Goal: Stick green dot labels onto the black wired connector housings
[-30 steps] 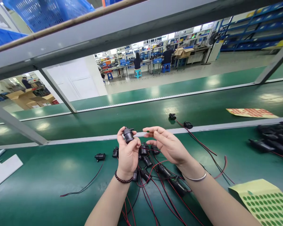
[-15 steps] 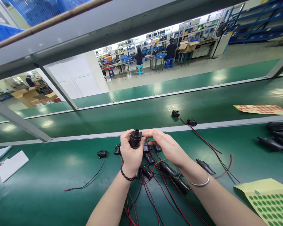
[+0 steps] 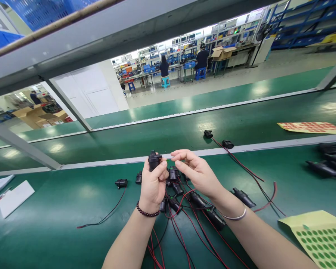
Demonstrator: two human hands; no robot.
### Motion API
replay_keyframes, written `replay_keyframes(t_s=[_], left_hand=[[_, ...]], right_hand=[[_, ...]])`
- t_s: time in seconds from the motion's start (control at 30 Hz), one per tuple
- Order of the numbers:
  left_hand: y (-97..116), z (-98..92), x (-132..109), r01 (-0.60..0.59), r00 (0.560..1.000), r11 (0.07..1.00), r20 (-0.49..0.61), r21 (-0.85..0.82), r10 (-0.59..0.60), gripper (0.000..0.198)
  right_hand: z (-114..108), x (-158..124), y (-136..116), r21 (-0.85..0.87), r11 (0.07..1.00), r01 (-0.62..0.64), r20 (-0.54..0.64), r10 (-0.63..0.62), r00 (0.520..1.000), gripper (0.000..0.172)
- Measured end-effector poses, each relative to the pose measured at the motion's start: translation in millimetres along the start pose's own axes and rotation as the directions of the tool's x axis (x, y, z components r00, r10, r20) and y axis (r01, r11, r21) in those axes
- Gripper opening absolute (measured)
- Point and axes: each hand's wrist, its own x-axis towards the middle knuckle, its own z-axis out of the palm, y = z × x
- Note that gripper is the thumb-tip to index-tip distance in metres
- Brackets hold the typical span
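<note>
My left hand (image 3: 154,185) is wrapped round a small black water pump (image 3: 154,161) with a short side spout that points right. Just to its right, my right hand (image 3: 194,170) is apart from the pump, its thumb and fingers spread and nothing visible between them. Below and between the hands lies a loose pile of similar black pumps (image 3: 177,188) with red and black wires (image 3: 182,239). A single pump (image 3: 121,183) with its wire lies left of my left hand.
Two more pumps (image 3: 208,134) lie by the bench's raised white strip. A sheet of green round stickers (image 3: 319,235) is at front right, a red sticker sheet (image 3: 310,127) behind it. More black parts (image 3: 324,168) lie at far right; a frame post (image 3: 25,144) stands left.
My left hand has turned the pump, so its side spout now points right. My right hand has drawn away from the pump, its fingers now spread.
</note>
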Motion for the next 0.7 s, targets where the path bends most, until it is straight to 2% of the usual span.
replay_keyframes(t_s=[0.17,0.37,0.7], left_hand=[[0.3,3.0,-3.1,0.086,0.996,0.989,0.009,-0.117,-0.085,0.032],[-3.6,6.0,-6.4,0.137,0.991,0.982,0.017,-0.128,-0.136,0.029],[-4.9,6.8,-10.2,0.11,0.992,0.987,0.076,-0.119,-0.101,0.033]], right_hand=[[3.3,-1.6,1.1,-0.014,0.999,0.043,-0.055,-0.044,0.998,0.02],[2.6,-1.2,0.5,0.014,0.999,0.032,-0.085,-0.031,0.996,0.022],[0.1,-0.5,-3.4,0.006,0.999,0.041,-0.067,-0.041,0.997,0.028]])
